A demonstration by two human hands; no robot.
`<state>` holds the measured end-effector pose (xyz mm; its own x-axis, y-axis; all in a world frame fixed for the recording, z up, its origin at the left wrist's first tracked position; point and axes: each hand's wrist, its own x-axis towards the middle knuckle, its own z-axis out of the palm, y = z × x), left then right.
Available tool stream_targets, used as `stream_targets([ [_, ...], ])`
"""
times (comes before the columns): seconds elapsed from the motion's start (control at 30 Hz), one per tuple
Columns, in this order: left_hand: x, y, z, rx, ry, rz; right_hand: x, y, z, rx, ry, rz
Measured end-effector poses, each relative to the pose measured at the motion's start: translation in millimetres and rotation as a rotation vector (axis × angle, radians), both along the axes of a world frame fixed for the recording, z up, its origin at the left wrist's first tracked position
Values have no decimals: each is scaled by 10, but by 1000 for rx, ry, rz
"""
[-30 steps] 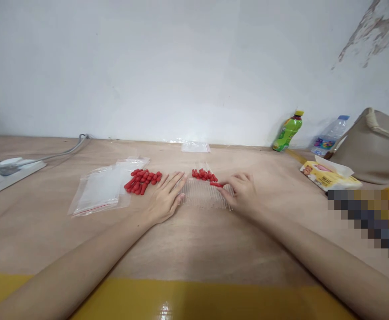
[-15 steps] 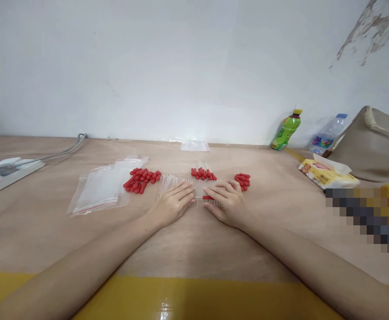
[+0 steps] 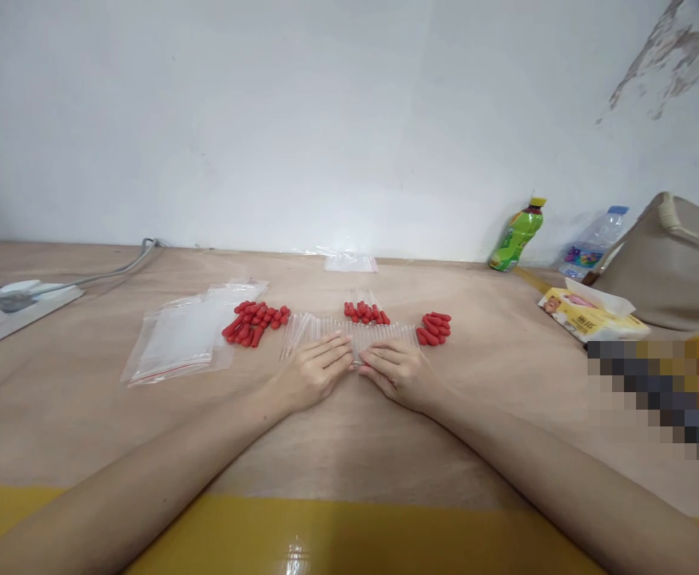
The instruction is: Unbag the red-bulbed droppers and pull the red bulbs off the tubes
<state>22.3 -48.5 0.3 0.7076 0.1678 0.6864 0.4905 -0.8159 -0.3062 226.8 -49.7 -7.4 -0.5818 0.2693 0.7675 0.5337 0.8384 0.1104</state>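
Note:
My left hand (image 3: 319, 371) and my right hand (image 3: 406, 374) meet fingertip to fingertip over a row of clear glass dropper tubes (image 3: 407, 334). Left fingers are closed around a glass tube, mostly hidden. The right fingers are pinched where a red rubber bulb showed a moment earlier; they cover it now. Beyond the row lie several droppers (image 3: 366, 313) with red bulbs on their tubes, bulbs toward me. Loose red rubber bulbs (image 3: 253, 321) form a pile left of the tubes, and a smaller bulb pile (image 3: 434, 329) sits to the right.
Clear zip bags (image 3: 175, 339) lie at left, with a power strip (image 3: 43, 299) beyond them. Another bag (image 3: 351, 263) rests by the wall. At right are a green bottle (image 3: 517, 235), a clear bottle (image 3: 594, 243), a tissue pack (image 3: 592, 315) and a beige bag (image 3: 661, 263).
My right hand has moved left and slightly toward me, closing the gap to my left hand. The red bulb in its fingers is now hidden. More of the tube row shows at right.

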Motion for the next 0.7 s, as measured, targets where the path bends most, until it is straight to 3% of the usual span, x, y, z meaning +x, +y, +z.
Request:
stream_targets([
  [0.2,6,-28,-5,-9,-28,-18,12,-8,25,62,1,66],
  [0.7,-14,-24,-35,-39,-38,-48,96,-47,45,218,-115,35],
])
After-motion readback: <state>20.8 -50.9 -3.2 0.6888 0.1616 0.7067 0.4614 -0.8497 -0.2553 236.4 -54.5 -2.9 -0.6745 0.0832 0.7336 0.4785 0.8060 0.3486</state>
